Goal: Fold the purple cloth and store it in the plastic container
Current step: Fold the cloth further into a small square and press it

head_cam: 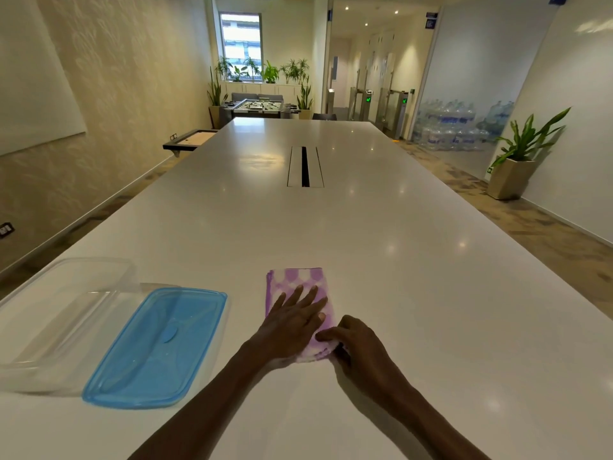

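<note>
Pressing the folded purple cloth flat on the white surface; container not yet loaded.

I am seeing the left hand lying open, palm down on the cloth, while the right hand is pinching the cloth's near right corner with curled fingers. The clear plastic container is sitting well to the left, open, its blue lid lying just beside it, between it and the cloth. Risk, in my judgement: the stacked layers are fanning at the near edge, so lifting by one corner could let the fold spill open. The lid is lying along the path to the container and could get nudged. Open room is plentiful ahead and right; the near edge is out of frame.
</note>
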`<state>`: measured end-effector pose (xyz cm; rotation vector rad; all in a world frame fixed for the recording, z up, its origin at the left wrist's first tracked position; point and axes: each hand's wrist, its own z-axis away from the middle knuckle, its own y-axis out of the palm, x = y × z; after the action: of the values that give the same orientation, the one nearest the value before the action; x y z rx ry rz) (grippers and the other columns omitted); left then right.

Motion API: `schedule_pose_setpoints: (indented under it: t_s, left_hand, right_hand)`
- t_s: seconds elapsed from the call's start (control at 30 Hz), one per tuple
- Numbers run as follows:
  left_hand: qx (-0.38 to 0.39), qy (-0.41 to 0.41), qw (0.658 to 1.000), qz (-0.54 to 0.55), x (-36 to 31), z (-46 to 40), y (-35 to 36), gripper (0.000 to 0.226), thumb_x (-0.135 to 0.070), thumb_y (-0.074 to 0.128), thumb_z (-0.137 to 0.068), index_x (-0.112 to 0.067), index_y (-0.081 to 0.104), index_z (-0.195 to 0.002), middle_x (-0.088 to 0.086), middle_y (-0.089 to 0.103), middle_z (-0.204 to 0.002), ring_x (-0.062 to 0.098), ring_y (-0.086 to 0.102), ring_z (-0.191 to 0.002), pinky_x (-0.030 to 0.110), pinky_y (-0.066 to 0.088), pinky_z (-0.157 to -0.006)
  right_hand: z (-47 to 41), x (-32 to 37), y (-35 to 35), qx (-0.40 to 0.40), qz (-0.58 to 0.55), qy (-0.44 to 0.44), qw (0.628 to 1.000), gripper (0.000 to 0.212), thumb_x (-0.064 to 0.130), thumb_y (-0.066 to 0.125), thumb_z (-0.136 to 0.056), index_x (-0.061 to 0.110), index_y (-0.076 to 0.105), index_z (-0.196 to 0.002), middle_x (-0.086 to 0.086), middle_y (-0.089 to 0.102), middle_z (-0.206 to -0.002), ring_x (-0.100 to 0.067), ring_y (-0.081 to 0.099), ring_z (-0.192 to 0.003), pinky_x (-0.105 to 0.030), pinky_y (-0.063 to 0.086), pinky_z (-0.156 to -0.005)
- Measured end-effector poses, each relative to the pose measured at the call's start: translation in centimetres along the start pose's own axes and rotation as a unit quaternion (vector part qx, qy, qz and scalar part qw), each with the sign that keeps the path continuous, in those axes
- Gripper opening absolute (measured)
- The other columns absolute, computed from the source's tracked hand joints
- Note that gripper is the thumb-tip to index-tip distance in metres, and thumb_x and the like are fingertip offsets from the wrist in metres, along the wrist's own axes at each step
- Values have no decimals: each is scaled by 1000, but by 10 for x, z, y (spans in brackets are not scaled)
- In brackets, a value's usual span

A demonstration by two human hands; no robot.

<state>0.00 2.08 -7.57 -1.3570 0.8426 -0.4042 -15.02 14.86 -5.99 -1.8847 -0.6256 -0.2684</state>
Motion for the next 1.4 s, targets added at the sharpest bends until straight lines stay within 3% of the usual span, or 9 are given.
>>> schedule_pose_setpoints:
  t_s: [0.1,0.27,0.43,0.63,0.77,0.83,0.97,1.13,1.4]
  left_hand:
    - [19,19,999,29,3,2,-7,48,-38,21,-104,-32,19,-152,-6,5,-163,16,-4,-151,44,0,-121]
    - [56,-28,967,246,9,14,-30,49,-46,30,-100,-29,43,-144,-4,34,-156,13,28,-144,36,20,-119]
    - [65,-72,889,448,13,28,-49,68,-69,35,-89,-19,67,-122,-2,67,-127,12,61,-118,28,39,-107]
    - [24,-105,724,681,19,44,-37,87,-71,18,-83,-11,57,-133,9,64,-131,20,58,-123,35,40,-104]
    - [-7,-95,807,583,12,53,-39,47,-63,53,-85,-32,67,-118,-9,74,-109,2,66,-91,20,52,-70]
    - [-52,-91,803,587,4,50,-41,24,-42,66,-86,-25,76,-98,-7,77,-90,0,68,-74,12,50,-59]
    - [-153,-182,835,496,-5,35,-39,30,-39,57,-94,-16,74,-88,0,75,-81,13,67,-74,17,48,-62]
    - [-180,-282,873,354,-1,15,-28,46,-46,41,-98,-9,68,-89,7,69,-89,28,63,-89,31,41,-71]
    - [-226,-335,880,251,4,0,-19,37,-44,42,-97,-13,61,-96,15,70,-104,36,61,-100,32,39,-75]
  right_hand:
    - [-3,-3,-4,-26,21,-45,998,24,10,72,-82,21,72,-104,0,60,-103,-13,52,-93,-19,43,-72]
    - [-8,-12,-13,25,-44,-92,994,33,18,61,-94,13,60,-127,2,57,-137,-9,48,-132,-28,30,-115]
    - [-19,-14,-26,19,-174,-25,984,7,23,56,-98,24,61,-103,8,69,-93,-20,66,-78,-32,46,-63]
    - [-33,-12,-14,-80,-239,59,966,8,23,55,-99,25,62,-97,15,69,-86,-4,62,-75,-15,43,-63]
    - [-45,-15,1,-118,-245,156,949,13,25,53,-100,18,63,-97,8,70,-92,-6,64,-85,-24,49,-70]
    - [-51,-16,8,-124,-230,182,948,17,27,50,-100,16,62,-95,7,68,-88,-3,63,-81,-27,49,-68]
    - [-56,-21,19,-138,-200,239,940,21,33,48,-99,22,55,-83,12,64,-76,1,59,-71,-15,41,-57]
    - [-66,-29,22,-117,-147,292,938,32,35,44,-100,17,44,-74,8,55,-69,-21,53,-71,-32,35,-60]
    - [-80,-36,24,-73,-82,315,943,28,33,40,-99,13,52,-85,-11,67,-92,-33,60,-88,-32,34,-64]
